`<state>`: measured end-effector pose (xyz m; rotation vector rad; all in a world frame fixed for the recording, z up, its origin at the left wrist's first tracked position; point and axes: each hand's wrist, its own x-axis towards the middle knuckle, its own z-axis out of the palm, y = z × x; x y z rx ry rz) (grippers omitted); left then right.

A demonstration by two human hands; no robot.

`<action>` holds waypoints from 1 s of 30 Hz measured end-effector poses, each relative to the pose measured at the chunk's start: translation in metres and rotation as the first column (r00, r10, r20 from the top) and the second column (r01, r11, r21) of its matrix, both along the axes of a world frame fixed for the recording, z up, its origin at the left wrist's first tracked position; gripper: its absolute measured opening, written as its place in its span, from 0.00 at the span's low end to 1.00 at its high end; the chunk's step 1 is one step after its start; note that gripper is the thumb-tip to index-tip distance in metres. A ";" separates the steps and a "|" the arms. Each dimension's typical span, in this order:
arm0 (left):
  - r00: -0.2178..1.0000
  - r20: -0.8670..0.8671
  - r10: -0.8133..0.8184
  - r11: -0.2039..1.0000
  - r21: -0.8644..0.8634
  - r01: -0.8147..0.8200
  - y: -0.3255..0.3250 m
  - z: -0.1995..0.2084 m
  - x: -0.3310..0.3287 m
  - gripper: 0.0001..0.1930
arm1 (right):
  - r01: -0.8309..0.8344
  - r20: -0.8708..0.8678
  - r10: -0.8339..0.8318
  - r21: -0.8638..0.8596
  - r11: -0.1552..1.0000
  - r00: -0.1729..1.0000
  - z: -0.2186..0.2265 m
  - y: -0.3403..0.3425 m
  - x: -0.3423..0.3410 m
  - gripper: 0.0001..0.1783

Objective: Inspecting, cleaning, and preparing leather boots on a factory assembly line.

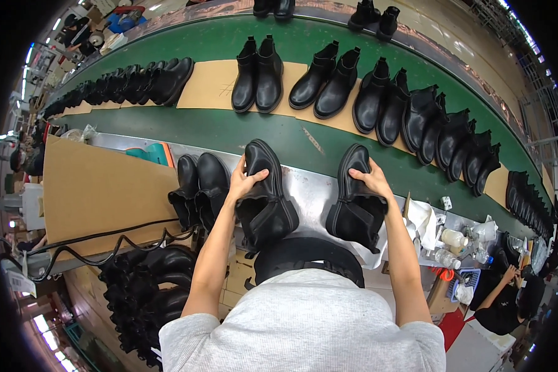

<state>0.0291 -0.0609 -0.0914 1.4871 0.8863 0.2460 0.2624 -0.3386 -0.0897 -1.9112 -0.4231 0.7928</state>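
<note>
My left hand (247,180) is closed round the forefoot of a black ankle boot (268,208), thumb on top of the vamp. My right hand (373,178) grips a second black ankle boot (352,211) in the same way, its thumb across the upper. Both boots have their toes pointing away from me and their shafts toward my waist. They are held apart above the metal work surface (307,195), tilted with their inner sides showing. To the left of my left hand stands another pair of black boots (201,180).
Behind the metal ledge runs a green conveyor (217,131) with rows of black boots (328,80) on cardboard (208,80). A cardboard sheet (99,192) and coiled black cable (115,245) are at left. Bottles (454,238) stand right, near a co-worker (508,301). Many boots (149,279) hang lower left.
</note>
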 end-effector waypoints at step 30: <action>0.807 -0.398 -0.437 0.731 0.366 0.576 -0.020 -0.033 0.032 0.48 | -0.011 0.164 0.057 -0.265 0.964 0.985 -0.056 0.075 -0.084 0.53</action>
